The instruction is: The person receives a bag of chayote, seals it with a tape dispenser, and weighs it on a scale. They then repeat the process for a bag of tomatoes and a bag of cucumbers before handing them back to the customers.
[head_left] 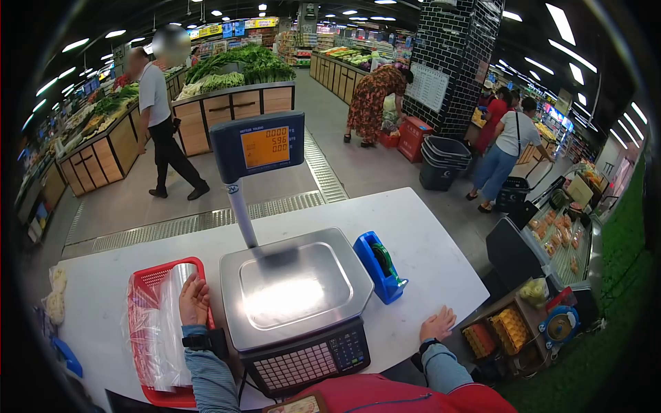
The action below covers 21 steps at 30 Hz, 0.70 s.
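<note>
My left hand (194, 301) rests palm up, its fingers loosely curled and holding nothing, at the edge of a red basket (200, 264). In that basket lies a roll of clear plastic bags (170, 323), right beside my fingers. My right hand (438, 323) is spread on the white table (441, 265) near its right edge. Between my hands stands a weighing scale (296, 289) with a bare metal plate, and its keypad (292, 367) faces me. On a post at its back, the lit display (266, 146) is turned toward me. A blue tape dispenser (380, 267) sits right of the scale.
Vegetable stands (234, 96) fill the far side. A person in a white shirt (155, 93) walks on the left; another bends near a tiled pillar (447, 69). Stacked black baskets (441, 162) stand on the floor. Egg trays (509, 330) lie at the right.
</note>
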Available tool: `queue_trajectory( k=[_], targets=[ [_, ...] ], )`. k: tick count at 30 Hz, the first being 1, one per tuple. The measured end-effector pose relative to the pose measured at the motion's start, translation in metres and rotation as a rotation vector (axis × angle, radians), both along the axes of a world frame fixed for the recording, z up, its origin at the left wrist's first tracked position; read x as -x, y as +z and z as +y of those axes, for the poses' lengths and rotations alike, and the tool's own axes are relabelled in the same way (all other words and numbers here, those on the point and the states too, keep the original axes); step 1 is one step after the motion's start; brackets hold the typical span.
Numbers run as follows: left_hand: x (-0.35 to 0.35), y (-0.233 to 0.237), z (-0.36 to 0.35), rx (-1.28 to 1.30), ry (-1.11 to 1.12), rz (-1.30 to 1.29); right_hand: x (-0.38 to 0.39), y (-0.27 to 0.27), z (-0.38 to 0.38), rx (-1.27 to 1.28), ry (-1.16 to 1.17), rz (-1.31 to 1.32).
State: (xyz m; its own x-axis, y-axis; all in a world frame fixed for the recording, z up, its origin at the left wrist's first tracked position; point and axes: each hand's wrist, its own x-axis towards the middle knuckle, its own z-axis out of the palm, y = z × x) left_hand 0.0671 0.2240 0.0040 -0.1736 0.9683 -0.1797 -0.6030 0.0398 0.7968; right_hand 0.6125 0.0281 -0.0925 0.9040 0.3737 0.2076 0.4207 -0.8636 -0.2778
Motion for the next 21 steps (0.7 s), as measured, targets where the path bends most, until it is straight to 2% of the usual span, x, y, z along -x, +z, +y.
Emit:
queue_trajectory(
  k=[21],
  targets=[
    [0.0003, 0.0006, -0.0007, 0.003, -0.008, 0.010, 0.0000, -0.0001, 0.0001, -0.010, 0.006, 0.005]
  ],
)
